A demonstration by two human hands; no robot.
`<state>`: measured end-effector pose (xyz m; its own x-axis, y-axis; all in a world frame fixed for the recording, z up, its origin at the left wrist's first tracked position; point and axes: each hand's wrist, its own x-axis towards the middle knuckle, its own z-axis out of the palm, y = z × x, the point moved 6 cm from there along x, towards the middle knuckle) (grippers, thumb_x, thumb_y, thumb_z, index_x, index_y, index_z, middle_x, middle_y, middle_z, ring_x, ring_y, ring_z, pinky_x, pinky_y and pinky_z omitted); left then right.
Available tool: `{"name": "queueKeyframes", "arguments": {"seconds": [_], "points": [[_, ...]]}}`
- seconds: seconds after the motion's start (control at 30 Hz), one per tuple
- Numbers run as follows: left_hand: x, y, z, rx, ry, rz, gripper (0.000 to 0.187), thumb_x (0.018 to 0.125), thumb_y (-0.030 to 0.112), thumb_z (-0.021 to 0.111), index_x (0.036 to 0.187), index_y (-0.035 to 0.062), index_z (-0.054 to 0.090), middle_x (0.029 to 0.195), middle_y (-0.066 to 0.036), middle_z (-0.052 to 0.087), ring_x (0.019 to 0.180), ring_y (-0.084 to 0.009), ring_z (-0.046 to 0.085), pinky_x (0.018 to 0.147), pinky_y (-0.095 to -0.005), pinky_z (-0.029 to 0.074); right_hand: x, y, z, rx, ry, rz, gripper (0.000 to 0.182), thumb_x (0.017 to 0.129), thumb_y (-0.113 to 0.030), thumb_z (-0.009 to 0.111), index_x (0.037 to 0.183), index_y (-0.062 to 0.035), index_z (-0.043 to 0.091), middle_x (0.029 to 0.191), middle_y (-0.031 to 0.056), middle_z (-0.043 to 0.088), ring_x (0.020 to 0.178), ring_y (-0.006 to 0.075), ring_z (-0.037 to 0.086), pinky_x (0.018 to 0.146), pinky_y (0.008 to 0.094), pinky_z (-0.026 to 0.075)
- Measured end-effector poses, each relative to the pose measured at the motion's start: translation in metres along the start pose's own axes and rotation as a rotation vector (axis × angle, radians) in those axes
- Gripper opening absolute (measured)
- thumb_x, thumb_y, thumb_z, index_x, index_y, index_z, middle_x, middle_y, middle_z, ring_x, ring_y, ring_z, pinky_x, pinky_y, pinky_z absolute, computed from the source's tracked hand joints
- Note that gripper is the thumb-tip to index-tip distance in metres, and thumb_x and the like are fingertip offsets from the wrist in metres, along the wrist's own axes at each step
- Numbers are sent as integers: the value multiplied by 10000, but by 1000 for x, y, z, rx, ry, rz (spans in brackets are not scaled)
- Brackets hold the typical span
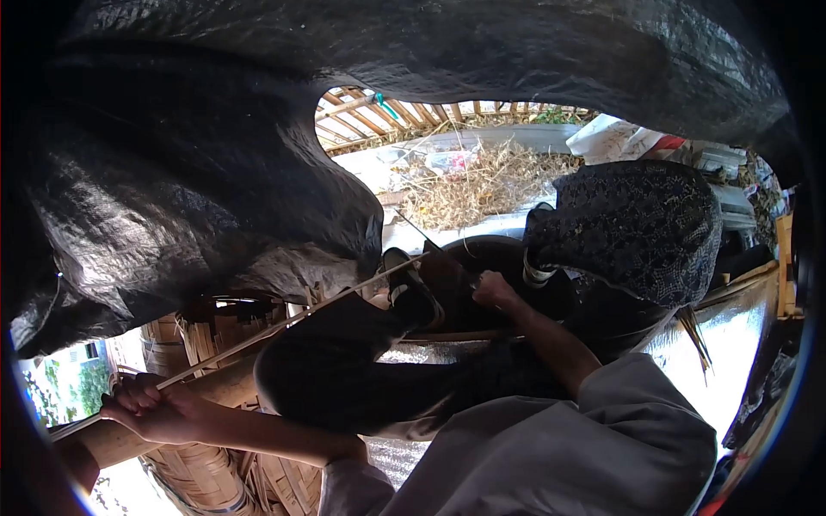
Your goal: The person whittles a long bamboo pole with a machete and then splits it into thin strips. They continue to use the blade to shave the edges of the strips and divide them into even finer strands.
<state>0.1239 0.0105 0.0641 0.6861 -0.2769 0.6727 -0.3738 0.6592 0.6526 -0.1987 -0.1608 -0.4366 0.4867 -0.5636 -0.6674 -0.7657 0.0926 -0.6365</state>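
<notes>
My left hand (148, 411) is closed round a long, thin bamboo strip (258, 337) at the far left. From there the strip slants up to the right, across my dark-trousered leg. Its upper end meets a dark blade (444, 273) near my foot. My right hand (494, 291) makes a fist at the blade's near end and grips what looks like a knife; the handle is hidden in the fingers. A dark shoe (414, 291) shows just left of the blade. Behind the right hand sits a dark, round basin-like rim (490, 242).
Black plastic sheeting (215, 163) hangs low overhead and on the left. A patterned dark cloth (637, 228) rises beside my right arm. Woven bamboo baskets (194, 477) and a thick bamboo pole (232, 385) stand at lower left. Dry straw (482, 182) lies beyond, before a slatted fence (422, 113).
</notes>
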Motion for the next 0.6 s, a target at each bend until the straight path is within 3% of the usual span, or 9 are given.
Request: {"name": "queueKeyframes", "arguments": {"seconds": [0.23,0.3,0.43,0.57,0.6], "points": [[2,-1,-6,-162,-113,-49,292,935,245,388,694,99,312,582,29,186,483,-85,186,400,-207,209,18,-11,21,108,53,-54,229,615,-135,575,783,16,611,762,215,616,786,333,616,660,395,500],[-2,-5,8,-440,-226,-158,306,935,250,390,680,103,306,578,29,202,480,-85,183,401,-206,200,15,10,29,-153,-130,32,221,624,-146,567,766,19,610,758,223,613,792,331,617,660,395,502],[-11,0,2,-397,-212,-133,326,937,244,385,655,109,293,577,31,209,477,-82,186,405,-214,190,13,21,15,-54,-31,120,232,626,-157,565,764,25,608,763,234,611,804,326,617,655,390,504],[-10,7,-6,-332,-254,-106,317,943,226,369,661,111,284,579,33,202,481,-81,179,405,-216,186,18,-5,7,53,43,10,231,617,-168,566,750,17,600,757,217,613,780,329,617,664,388,499],[-8,8,-8,-258,-172,-90,309,945,211,366,665,111,281,581,32,197,482,-83,181,407,-215,185,14,-18,1,94,71,-36,225,617,-171,562,739,15,595,749,209,614,770,331,615,672,390,497]]}}
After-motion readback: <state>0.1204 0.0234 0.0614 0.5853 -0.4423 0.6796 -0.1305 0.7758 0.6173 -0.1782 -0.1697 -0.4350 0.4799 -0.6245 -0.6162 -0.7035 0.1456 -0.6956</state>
